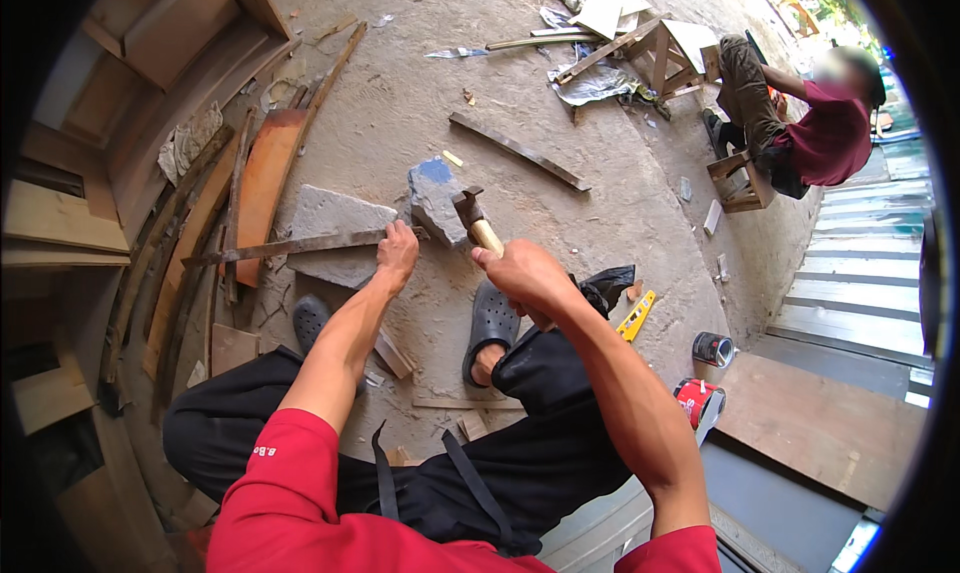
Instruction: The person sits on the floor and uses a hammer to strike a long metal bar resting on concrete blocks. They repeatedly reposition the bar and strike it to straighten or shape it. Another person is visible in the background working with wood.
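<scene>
My left hand (398, 252) is closed around a narrow dark wooden strip (290, 245) near its right end. The strip lies across a flat grey concrete slab (335, 218), and its left end reaches past the slab over other boards. In my right hand (527, 276) is a hammer (487, 235), gripped by its pale wooden handle with the dark metal head raised. That head appears beside a grey concrete block (437, 201) with a blue patch on top. The strip's right tip comes close to this block; whether they touch I cannot tell.
Another wooden strip (520, 151) lies ahead on the ground. Long boards (270, 193) and wooden cabinets (180, 33) line the left. A yellow level (636, 316) and paint cans (714, 350) are at my right. A person (815, 133) sits at the far right near scrap wood.
</scene>
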Available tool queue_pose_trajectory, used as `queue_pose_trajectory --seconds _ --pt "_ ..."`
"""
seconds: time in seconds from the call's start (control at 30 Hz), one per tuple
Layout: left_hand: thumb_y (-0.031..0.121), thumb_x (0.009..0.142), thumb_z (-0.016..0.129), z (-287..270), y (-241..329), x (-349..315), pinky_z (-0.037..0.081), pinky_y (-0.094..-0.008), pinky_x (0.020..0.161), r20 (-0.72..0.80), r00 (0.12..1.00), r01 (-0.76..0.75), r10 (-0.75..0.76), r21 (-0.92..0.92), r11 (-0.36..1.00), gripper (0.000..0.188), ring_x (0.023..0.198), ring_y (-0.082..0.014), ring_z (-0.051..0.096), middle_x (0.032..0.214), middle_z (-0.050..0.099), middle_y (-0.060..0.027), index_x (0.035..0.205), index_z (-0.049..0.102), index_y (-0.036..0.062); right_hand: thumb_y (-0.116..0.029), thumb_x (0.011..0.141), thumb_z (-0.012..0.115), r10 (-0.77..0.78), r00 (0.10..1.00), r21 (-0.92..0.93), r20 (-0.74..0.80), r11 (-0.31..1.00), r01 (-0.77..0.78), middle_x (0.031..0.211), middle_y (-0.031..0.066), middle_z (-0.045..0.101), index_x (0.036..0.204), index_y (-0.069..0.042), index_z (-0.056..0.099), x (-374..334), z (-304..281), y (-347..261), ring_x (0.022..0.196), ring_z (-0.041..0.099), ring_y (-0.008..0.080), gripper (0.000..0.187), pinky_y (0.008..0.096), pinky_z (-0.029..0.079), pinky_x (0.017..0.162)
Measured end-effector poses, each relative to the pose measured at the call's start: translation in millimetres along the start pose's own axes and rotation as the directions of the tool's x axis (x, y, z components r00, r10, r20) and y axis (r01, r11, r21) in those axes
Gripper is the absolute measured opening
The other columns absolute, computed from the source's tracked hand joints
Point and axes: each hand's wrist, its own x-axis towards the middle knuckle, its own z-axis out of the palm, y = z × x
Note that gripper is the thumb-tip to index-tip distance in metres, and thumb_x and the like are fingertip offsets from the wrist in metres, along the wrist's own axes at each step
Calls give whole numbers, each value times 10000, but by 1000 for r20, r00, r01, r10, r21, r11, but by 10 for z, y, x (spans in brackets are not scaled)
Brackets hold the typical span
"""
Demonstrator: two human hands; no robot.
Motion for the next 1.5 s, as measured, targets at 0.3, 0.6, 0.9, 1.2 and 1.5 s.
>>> queue_pose_trajectory --seconds 0.3,0.6,0.9,1.2,1.5 --pt "349 849 706 -343 -385 31 573 -447 800 70 992 -77 105 -324 943 494 1089 -317 587 1147 582 -137 1216 536 66 -434 988 518 -23 999 -36 48 999 25 610 139 618 807 91 653 -38 -23 -14 505 616 268 572 421 487 494" --pt "811 669 649 342 -1677 -491 289 -522 1120 207 -232 910 -950 -299 -287 1210 1340 -385 418 1458 420 -267 1419 369 -97 -501 975 529 43 999 -104 10 994 -42 569 121 571 719 63 604 -22 -14 52 480 590 241 624 407 476 479" --pt "483 752 747 660 -2093 -545 424 -444 1018 504 -136 478 -853 -721 -502 808 1214 -368 519 1275 542 -282 1209 502 -137 -514 968 541 123 992 -228 16 967 -116 586 101 573 735 50 592 99 221 -190 489 589 217 612 395 471 461" --pt "619 894 606 -1636 -2594 -488 355 -277 410 404 7 -363 -915 -851 -379 570 442 -132 416 637 484 -26 952 525 58 -502 982 524 -68 998 -254 14 965 69 600 137 589 784 95 619 150 466 -655 476 601 251 637 420 459 416" --pt "617 921 573 -2145 -2619 -490 376 -260 459 170 320 -469 -932 -826 -312 534 460 -119 450 579 476 -8 762 460 120 -503 980 537 -187 981 -77 42 979 190 585 109 576 755 45 592 412 1069 -732 474 596 214 595 384 467 439"
